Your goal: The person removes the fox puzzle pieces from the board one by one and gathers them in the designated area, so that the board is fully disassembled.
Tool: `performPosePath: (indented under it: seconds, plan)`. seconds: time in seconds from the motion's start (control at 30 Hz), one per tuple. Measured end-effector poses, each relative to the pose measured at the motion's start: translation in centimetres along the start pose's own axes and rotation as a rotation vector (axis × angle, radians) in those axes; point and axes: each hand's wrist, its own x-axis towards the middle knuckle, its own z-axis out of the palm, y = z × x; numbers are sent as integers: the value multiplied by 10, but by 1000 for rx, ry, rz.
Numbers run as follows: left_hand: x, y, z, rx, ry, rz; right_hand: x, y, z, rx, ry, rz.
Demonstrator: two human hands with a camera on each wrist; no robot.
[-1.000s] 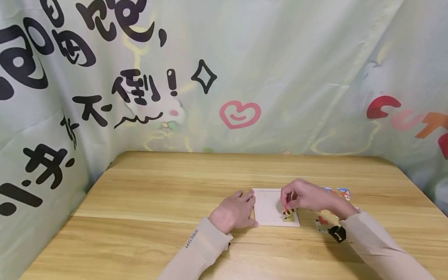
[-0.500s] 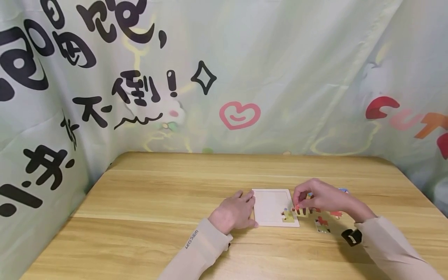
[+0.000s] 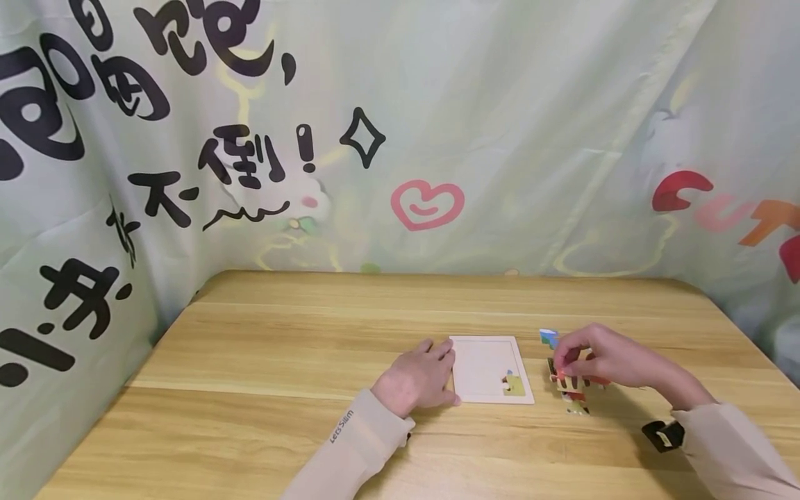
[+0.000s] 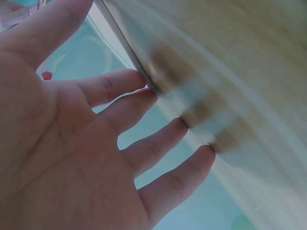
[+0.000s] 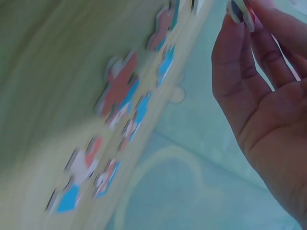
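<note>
A white puzzle board (image 3: 481, 368) with a raised border lies on the table, one yellowish puzzle piece (image 3: 515, 383) in its lower right corner. My left hand (image 3: 417, 376) rests at the board's left edge, fingers spread; its fingertips (image 4: 149, 93) touch the board's side and the tabletop in the left wrist view. To the right of the board, my right hand (image 3: 609, 357) pinches another puzzle piece (image 3: 569, 384), yellowish with dark marks, between thumb and fingers. The right wrist view shows this piece edge-on, raised above the table. Part of it is hidden by the fingers.
Several loose puzzle pieces, such as a red one (image 5: 117, 88) and a white, red and blue one (image 5: 79, 167), lie under and around the right hand. A blue piece (image 3: 548, 337) lies behind. A printed curtain (image 3: 500, 139) hangs behind the wooden table (image 3: 281, 347).
My right hand has moved right, from over the board's lower right corner to above the loose pieces, still pinching the puzzle piece. My left hand has stayed in place.
</note>
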Motion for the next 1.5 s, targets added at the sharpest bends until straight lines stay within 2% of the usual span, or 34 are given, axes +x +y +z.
performPosePath:
  seconds: [0.23,0.6,0.77,1.13,1.23,1.5]
  plan:
    - [0,0,0,-14,-12,-15,-16,12,-2,-47,18,-23]
    - [0,0,0,-37,-9,-19,-36,30,0,-30,10,-99]
    - [0,0,-1,-13,-13,-11,-41,33,0,-17,2,-87]
    - [1,0,-2,0,-11,-7,-45,37,0,-83,2,-58]
    - [0,0,-1,-3,-10,-7,-45,35,-3,-119,7,-40]
    - [0,0,-1,-13,-8,-5,-35,21,-13,-118,2,18]
